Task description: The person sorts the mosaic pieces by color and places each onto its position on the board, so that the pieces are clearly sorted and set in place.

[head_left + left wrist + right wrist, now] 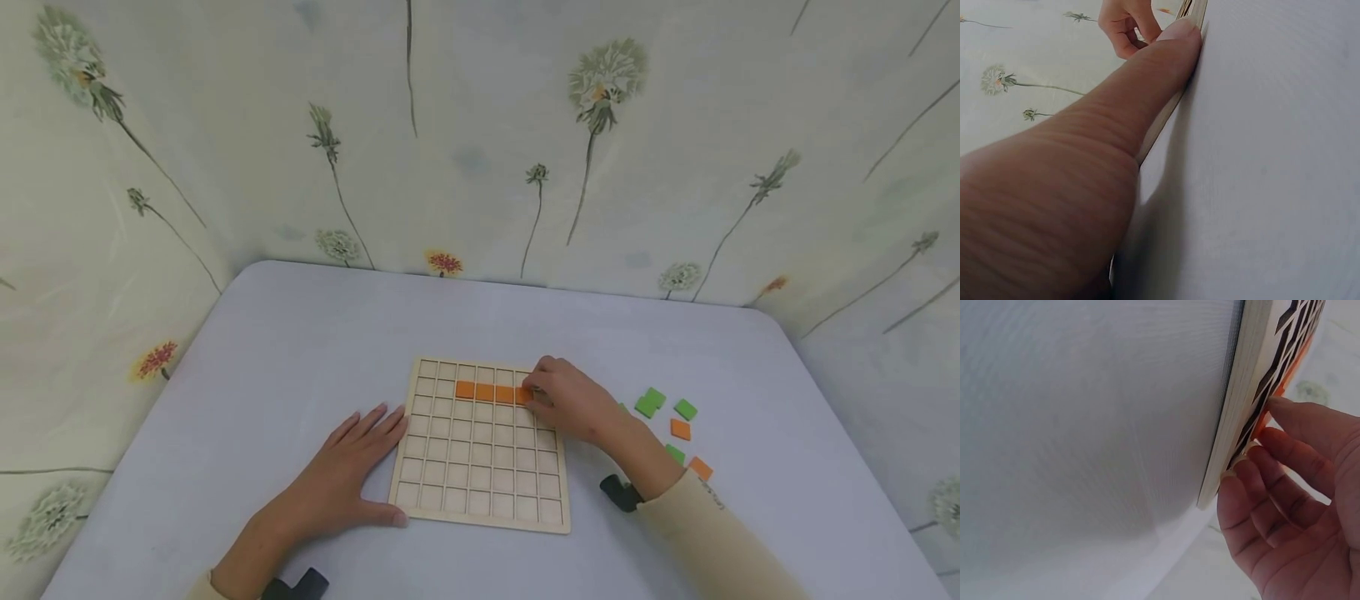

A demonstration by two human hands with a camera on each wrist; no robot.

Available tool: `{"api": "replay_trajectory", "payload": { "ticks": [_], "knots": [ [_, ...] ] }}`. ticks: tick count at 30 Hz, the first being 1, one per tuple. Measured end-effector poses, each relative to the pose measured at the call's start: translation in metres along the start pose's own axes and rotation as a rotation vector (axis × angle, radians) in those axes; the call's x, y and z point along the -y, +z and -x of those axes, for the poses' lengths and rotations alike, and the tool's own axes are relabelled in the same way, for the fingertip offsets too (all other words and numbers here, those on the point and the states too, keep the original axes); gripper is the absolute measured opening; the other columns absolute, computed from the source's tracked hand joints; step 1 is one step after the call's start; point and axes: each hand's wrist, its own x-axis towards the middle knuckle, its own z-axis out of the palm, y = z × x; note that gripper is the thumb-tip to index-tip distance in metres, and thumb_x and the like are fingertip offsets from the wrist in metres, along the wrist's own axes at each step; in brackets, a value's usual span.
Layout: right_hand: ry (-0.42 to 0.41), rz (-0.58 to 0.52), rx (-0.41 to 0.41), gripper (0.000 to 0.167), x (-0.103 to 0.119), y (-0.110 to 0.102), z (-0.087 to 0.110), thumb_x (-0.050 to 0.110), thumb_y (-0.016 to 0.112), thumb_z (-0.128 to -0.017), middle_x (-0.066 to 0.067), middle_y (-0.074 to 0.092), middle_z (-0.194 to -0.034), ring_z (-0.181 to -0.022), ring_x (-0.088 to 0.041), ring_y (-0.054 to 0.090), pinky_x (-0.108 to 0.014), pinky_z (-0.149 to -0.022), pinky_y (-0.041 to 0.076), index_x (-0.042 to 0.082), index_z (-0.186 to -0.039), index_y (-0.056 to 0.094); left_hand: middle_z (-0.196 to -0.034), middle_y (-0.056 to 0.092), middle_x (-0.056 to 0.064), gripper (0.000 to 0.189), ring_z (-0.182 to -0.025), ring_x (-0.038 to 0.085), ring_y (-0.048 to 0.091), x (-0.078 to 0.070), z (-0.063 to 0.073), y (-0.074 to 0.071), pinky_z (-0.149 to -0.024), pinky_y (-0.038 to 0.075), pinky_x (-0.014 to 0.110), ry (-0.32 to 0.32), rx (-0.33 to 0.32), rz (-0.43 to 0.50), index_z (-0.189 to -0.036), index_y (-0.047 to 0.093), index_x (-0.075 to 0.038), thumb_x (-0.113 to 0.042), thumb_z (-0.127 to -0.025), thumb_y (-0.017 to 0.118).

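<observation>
A pale wooden grid board (480, 527) lies flat on the table. In its second row from the far edge, orange square tiles (484, 392) sit side by side. At the right end of that row, my right hand (573, 404) pinches an orange tile (1262, 422) between thumb and index finger, its other fingertips near the board's rim. My left hand (348, 471) rests beside the board with fingers spread, fingertips at its left edge and thumb by the near left corner. The left wrist view shows the thumb (1172, 53) against the board's side.
Right of the board, loose green tiles (686, 409) and orange tiles (680, 429) lie scattered, some partly behind the right forearm. The white table (337, 325) meets a flowered cloth backdrop (480, 167) at its far edge. Dark devices (619, 493) are strapped at both wrists.
</observation>
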Motion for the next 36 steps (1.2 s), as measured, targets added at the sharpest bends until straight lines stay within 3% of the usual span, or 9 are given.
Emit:
{"api": "replay_trajectory", "payload": {
  "ticks": [19, 28, 36],
  "knots": [
    [0.054, 0.008, 0.008, 0.023, -0.002, -0.001, 0.006, 0.019, 0.075, -0.097, -0.002, 0.064, -0.109, -0.097, -0.019, 0.058, -0.037, -0.087, 0.056, 0.007, -0.116, 0.077, -0.173, 0.019, -0.005, 0.122, -0.161, 0.022, 0.009, 0.001, -0.002, 0.004, -0.129, 0.006, 0.047, 0.024, -0.005, 0.009, -0.167, 0.027, -0.015, -0.075, -0.074, 0.079],
    [0.013, 0.015, -0.021, 0.02, -0.005, -0.002, 0.009, 0.014, 0.074, -0.096, -0.002, 0.065, -0.106, -0.094, -0.018, 0.059, -0.036, -0.085, 0.057, 0.005, -0.114, 0.077, -0.173, 0.019, -0.004, 0.122, -0.161, 0.023, 0.01, 0.001, -0.001, 0.004, -0.129, 0.006, 0.048, 0.017, -0.006, -0.002, -0.167, 0.029, -0.015, -0.077, -0.073, 0.078],
    [0.009, 0.019, -0.024, 0.028, -0.008, -0.005, 0.018, 0.016, 0.074, -0.096, -0.006, 0.067, -0.114, -0.105, -0.024, 0.063, -0.041, -0.092, 0.057, 0.004, -0.122, 0.075, -0.173, 0.019, -0.005, 0.124, -0.161, 0.022, 0.009, 0.001, 0.0, 0.002, -0.129, 0.005, 0.047, 0.005, 0.001, -0.003, -0.167, 0.028, -0.015, -0.079, -0.073, 0.076]
  ]
}}
